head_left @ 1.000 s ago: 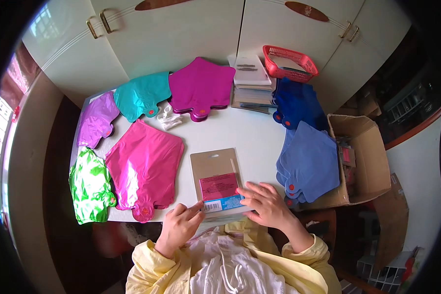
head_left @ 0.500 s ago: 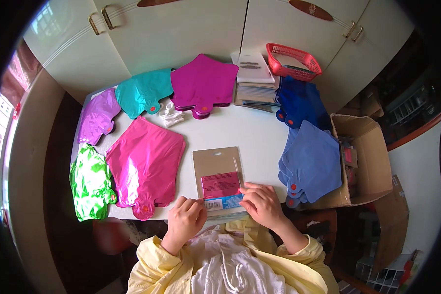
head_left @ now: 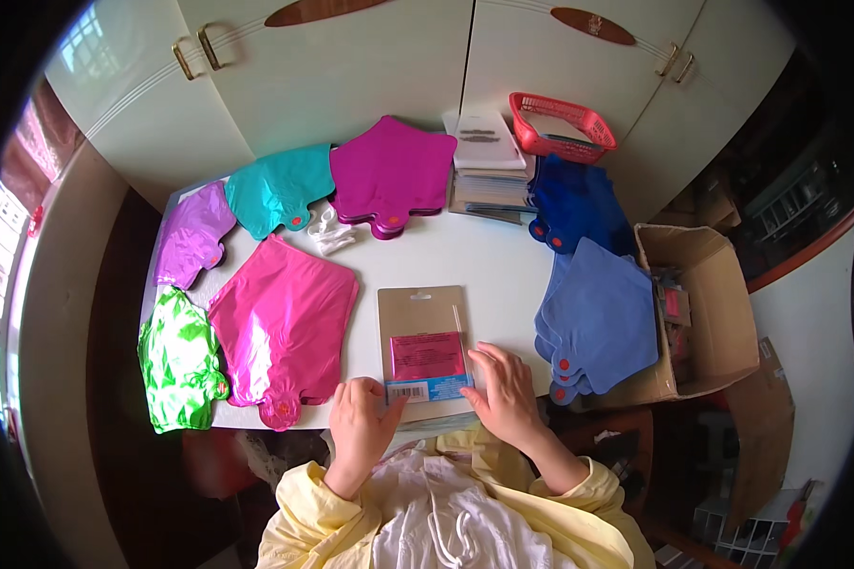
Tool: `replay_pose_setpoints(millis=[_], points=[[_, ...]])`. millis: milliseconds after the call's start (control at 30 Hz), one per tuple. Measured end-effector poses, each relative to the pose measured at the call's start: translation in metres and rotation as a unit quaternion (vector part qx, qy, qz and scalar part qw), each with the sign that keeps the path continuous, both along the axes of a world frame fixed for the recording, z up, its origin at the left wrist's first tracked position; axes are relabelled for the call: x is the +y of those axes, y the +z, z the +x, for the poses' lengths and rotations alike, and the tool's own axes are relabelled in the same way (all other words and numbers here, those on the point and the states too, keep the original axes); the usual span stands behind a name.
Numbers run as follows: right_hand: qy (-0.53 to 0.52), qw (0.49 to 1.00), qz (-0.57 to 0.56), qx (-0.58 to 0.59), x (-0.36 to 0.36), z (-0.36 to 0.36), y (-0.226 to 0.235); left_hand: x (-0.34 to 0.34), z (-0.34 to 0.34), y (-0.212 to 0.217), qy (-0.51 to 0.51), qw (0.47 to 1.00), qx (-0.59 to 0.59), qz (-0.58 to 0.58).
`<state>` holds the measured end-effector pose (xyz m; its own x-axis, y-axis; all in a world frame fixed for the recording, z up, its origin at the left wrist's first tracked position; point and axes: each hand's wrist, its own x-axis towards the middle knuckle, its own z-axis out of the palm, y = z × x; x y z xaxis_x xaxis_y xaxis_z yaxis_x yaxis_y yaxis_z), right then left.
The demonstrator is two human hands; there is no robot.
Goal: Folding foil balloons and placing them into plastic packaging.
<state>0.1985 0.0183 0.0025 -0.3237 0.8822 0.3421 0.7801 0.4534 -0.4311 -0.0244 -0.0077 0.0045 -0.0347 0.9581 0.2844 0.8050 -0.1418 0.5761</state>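
Note:
A flat clear packet (head_left: 422, 311) with a brown card back lies on the white table at its near edge. In it are a folded pink foil piece (head_left: 427, 356), a thin pale straw (head_left: 459, 330) and a blue label strip (head_left: 448, 387) with a barcode. My left hand (head_left: 362, 424), back upward, is beside the packet's lower left corner; its fingers are curled, their tips hidden, and the thumb points toward the label. My right hand (head_left: 505, 394) is open by the lower right edge, thumb near the label's end and fingers apart.
Star-shaped foil balloons lie around: pink (head_left: 285, 318), green (head_left: 178, 360), lilac (head_left: 194, 232), teal (head_left: 280, 185), magenta (head_left: 394, 175), dark blue (head_left: 586, 204) and light blue (head_left: 603, 318). Beyond are stacked cards (head_left: 489, 180) and a red basket (head_left: 565, 147); at right, a cardboard box (head_left: 712, 313).
Both hands have shifted a little; the left thumb now stands apart from its curled fingers. My right hand has opened wider beside the packet. The whole view has tilted slightly.

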Motion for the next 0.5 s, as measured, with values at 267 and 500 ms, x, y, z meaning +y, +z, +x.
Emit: replay_pose_setpoints(millis=[267, 500], points=[[-0.037, 0.999, -0.008, -0.003, 0.002, -0.006, -0.006, 0.006, 0.005, 0.004, 0.001, 0.993, -0.106, -0.046], [-0.054, 0.990, 0.041, 0.124, -0.001, -0.009, -0.010, 0.007, -0.004, -0.016, -0.025, 0.915, -0.373, -0.150]])
